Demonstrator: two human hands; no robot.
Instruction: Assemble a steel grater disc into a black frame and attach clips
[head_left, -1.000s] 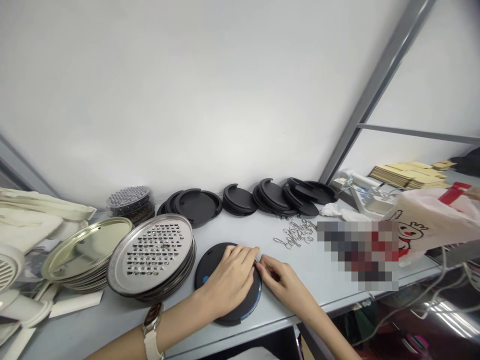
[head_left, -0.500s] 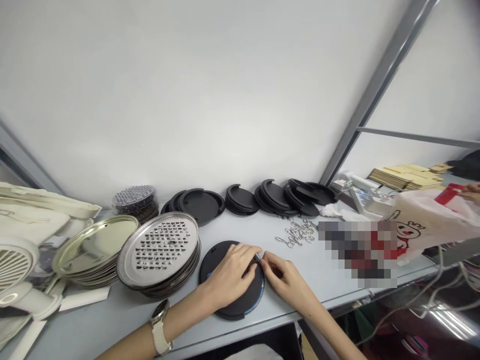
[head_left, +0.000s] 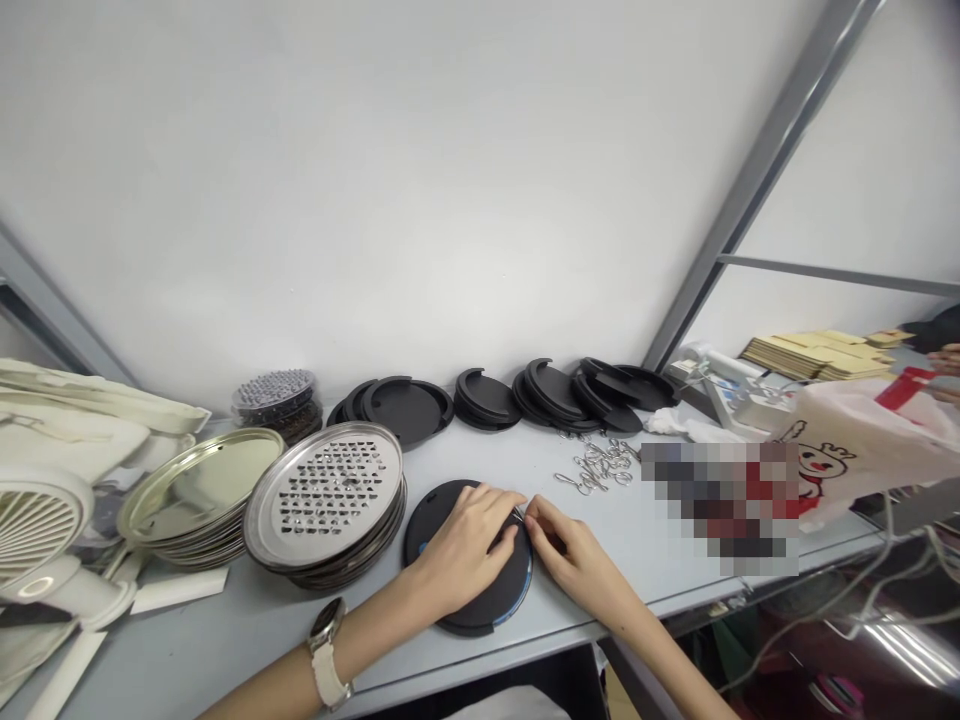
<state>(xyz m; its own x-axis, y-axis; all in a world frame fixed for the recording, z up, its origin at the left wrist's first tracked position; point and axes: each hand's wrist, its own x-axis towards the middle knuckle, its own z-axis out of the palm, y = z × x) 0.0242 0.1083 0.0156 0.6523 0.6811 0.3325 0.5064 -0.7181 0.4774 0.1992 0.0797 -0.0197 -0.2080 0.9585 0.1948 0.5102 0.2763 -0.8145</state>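
A round black disc (head_left: 499, 590) with a sliver of blue at its lower right rim lies flat near the table's front edge. My left hand (head_left: 469, 550) rests on top of it, fingers bent together toward its upper right rim. At that same rim, my right hand (head_left: 562, 550) is closed in a pinch. Between the two sets of fingertips shows a small shiny metal bit (head_left: 517, 514), like a clasp, mostly hidden. Several loose metal clasps (head_left: 596, 465) are heaped just behind my right hand.
Silver round plates with grater-like holes (head_left: 326, 500) and gold round plates (head_left: 202, 490) are stacked left. Black round trays (head_left: 409, 408) line the wall. A white fan (head_left: 45, 540) stands far left. Rightward lie a printed bag (head_left: 862, 440) and cardboard pieces (head_left: 817, 355); another person's hand (head_left: 946, 358) shows.
The view has shifted slightly. My hands stay at the disc's rim, with almost the same grip. At the far right, the other person's hand has moved up, away from the bag.
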